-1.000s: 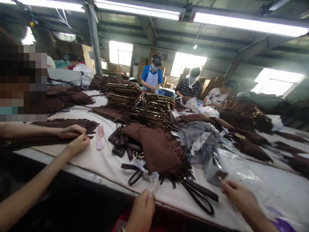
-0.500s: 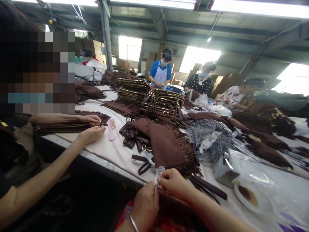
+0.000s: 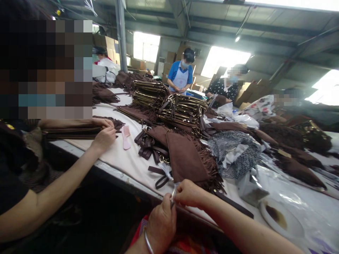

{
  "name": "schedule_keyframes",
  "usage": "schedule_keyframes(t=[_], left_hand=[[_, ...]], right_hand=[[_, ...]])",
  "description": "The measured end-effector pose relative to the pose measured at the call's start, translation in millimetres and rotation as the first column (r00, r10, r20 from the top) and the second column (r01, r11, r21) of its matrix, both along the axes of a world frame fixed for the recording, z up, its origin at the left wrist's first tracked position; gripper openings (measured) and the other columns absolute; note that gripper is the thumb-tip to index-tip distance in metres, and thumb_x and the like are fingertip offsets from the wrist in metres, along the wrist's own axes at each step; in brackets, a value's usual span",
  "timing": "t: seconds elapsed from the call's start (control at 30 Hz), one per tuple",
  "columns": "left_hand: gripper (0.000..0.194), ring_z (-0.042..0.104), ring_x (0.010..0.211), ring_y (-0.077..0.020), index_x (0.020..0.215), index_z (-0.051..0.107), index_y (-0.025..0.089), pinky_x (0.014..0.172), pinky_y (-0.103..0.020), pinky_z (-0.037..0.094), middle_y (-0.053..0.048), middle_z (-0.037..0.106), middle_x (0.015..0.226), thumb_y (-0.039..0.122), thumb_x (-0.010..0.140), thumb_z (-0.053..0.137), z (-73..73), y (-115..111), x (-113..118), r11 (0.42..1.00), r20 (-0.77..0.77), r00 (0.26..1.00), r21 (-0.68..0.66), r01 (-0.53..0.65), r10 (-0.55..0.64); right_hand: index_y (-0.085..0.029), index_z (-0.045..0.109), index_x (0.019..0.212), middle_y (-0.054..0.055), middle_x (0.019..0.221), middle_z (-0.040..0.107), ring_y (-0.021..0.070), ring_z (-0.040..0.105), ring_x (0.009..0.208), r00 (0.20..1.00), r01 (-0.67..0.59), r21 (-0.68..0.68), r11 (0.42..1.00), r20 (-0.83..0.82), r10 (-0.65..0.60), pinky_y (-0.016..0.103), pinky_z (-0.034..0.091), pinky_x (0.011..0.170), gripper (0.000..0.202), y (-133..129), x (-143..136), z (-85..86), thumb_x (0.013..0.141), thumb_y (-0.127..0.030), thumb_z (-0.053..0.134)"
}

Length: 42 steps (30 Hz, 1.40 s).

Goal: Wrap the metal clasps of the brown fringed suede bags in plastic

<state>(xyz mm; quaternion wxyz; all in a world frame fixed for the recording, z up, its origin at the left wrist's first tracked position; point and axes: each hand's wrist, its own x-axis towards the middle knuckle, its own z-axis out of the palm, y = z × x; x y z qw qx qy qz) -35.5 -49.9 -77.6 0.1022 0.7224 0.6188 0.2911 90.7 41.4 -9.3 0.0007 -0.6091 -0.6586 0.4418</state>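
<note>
At the table's front edge my two hands meet, fingers closed in a pinch. Between the fingertips runs a thin strip of clear plastic wrapping (image 3: 174, 189). My left hand (image 3: 161, 219), with a silver bangle at the wrist, grips its lower end; a small dark piece shows there, too small to name. From the right, my right hand (image 3: 190, 193) pinches the strip higher up. Just beyond lies a brown fringed bag (image 3: 186, 158), flap side up. Beside it are a dark strap loop (image 3: 161, 182) and gold rings (image 3: 164, 160), partly in plastic.
Stacked brown bags with gold zips (image 3: 185, 109) stand behind. A pink comb (image 3: 125, 137) lies left, near a co-worker's hands (image 3: 104, 135) on more bags. To the right are a grey speckled cloth (image 3: 233, 153), a metal box (image 3: 253, 187) and a stained white dish (image 3: 280, 218).
The view has shifted slightly, so the table's things sit a little further right. My hands stay together on the plastic, the right hand slightly higher. The co-worker's hands have moved a little.
</note>
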Motion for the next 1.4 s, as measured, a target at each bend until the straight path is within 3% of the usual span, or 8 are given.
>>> schedule_keyframes(t=[0.2, 0.43, 0.63, 0.83, 1.03, 1.23, 1.3, 1.4], left_hand=[[0.02, 0.07, 0.059, -0.0233, 0.107, 0.049, 0.018, 0.051, -0.032, 0.052, -0.006, 0.071, 0.071, 0.017, 0.093, 0.035, 1.5, -0.9, -1.7, 0.998, 0.03, 0.999, 0.041, 0.04, -0.041], [0.035, 0.072, 0.078, -0.0244, 0.126, 0.04, 0.014, 0.065, -0.033, 0.056, -0.013, 0.073, 0.092, 0.017, 0.092, 0.037, 1.3, 0.3, 0.2, 0.997, 0.179, 0.981, 0.029, 0.065, -0.069], [0.02, 0.07, 0.077, -0.0223, 0.1, 0.052, 0.022, 0.069, -0.031, 0.051, -0.009, 0.071, 0.084, 0.021, 0.095, 0.033, 12.3, 2.1, 0.8, 0.984, 0.275, 0.96, -0.15, 0.095, -0.05], [0.023, 0.066, 0.07, -0.0221, 0.086, 0.052, 0.022, 0.062, -0.031, 0.043, -0.008, 0.067, 0.075, 0.028, 0.096, 0.032, 16.9, 5.7, 1.5, 0.966, 0.245, 0.969, -0.251, 0.053, 0.01], [0.023, 0.061, 0.067, -0.0178, 0.08, 0.053, 0.023, 0.064, -0.028, 0.041, -0.003, 0.063, 0.072, 0.028, 0.094, 0.036, 22.3, 7.1, 2.7, 0.96, 0.377, 0.926, -0.268, 0.077, 0.031], [0.021, 0.056, 0.061, -0.0149, 0.072, 0.054, 0.021, 0.058, -0.026, 0.039, 0.001, 0.059, 0.063, 0.032, 0.088, 0.046, 20.2, 9.6, 7.6, 0.92, 0.587, 0.79, -0.383, 0.077, 0.178], [0.022, 0.052, 0.054, -0.0128, 0.069, 0.052, 0.02, 0.053, -0.024, 0.038, 0.003, 0.055, 0.057, 0.035, 0.085, 0.051, 19.0, 10.5, 10.3, 0.885, 0.685, 0.683, -0.45, 0.123, 0.254], [0.025, 0.038, 0.041, -0.007, 0.072, 0.051, 0.019, 0.042, -0.02, 0.028, 0.006, 0.05, 0.052, 0.042, 0.082, 0.055, 19.2, 9.3, 13.4, 0.801, 0.801, 0.447, -0.541, 0.255, 0.398]], right_hand=[[-0.015, 0.065, 0.053, -0.003, 0.043, 0.052, 0.0093, 0.046, 0.044, 0.999, -0.024, 0.003, 1.0, 0.034, 0.024, 0.019, 0.03, 0.042, 0.011, 1.7, -2.9, 1.7, 0.06, -0.022, 0.061], [-0.014, 0.061, 0.051, -0.005, 0.041, 0.043, 0.0085, 0.04, 0.045, 0.999, -0.029, 0.042, 0.999, 0.046, 0.027, 0.021, 0.025, 0.042, 0.012, -1.7, -3.0, 13.6, 0.061, -0.021, 0.058], [-0.014, 0.059, 0.049, -0.006, 0.042, 0.035, 0.008, 0.035, 0.048, 0.999, -0.033, 0.077, 0.996, 0.027, 0.031, 0.021, 0.023, 0.044, 0.016, -4.2, 1.3, 12.4, 0.062, -0.024, 0.058], [-0.014, 0.067, 0.054, -0.004, 0.043, 0.047, 0.0084, 0.042, 0.046, 1.0, -0.015, 0.08, 0.997, -0.004, 0.015, 0.02, 0.025, 0.044, 0.016, -15.0, 13.7, 3.7, 0.062, -0.021, 0.056], [-0.016, 0.069, 0.052, -0.002, 0.043, 0.054, 0.0088, 0.041, 0.041, 0.985, 0.156, 0.069, 0.985, -0.088, -0.15, 0.022, 0.025, 0.042, 0.022, -33.9, 19.2, -0.2, 0.068, -0.023, 0.056], [-0.016, 0.063, 0.049, -0.002, 0.043, 0.053, 0.0085, 0.041, 0.043, 0.926, 0.312, 0.029, 0.95, -0.232, -0.297, 0.021, 0.026, 0.044, 0.024, -49.2, 19.6, -13.9, 0.07, -0.024, 0.056], [-0.015, 0.063, 0.049, -0.001, 0.045, 0.055, 0.0093, 0.044, 0.045, 0.911, 0.346, 0.046, 0.937, -0.257, -0.323, 0.021, 0.029, 0.046, 0.022, -52.1, 19.5, -17.4, 0.069, -0.02, 0.055], [-0.015, 0.062, 0.051, -0.001, 0.049, 0.059, 0.0101, 0.049, 0.049, 0.896, 0.362, 0.063, 0.93, -0.3, -0.329, 0.021, 0.032, 0.049, 0.019, -54.5, 19.6, -20.3, 0.067, -0.015, 0.051]])
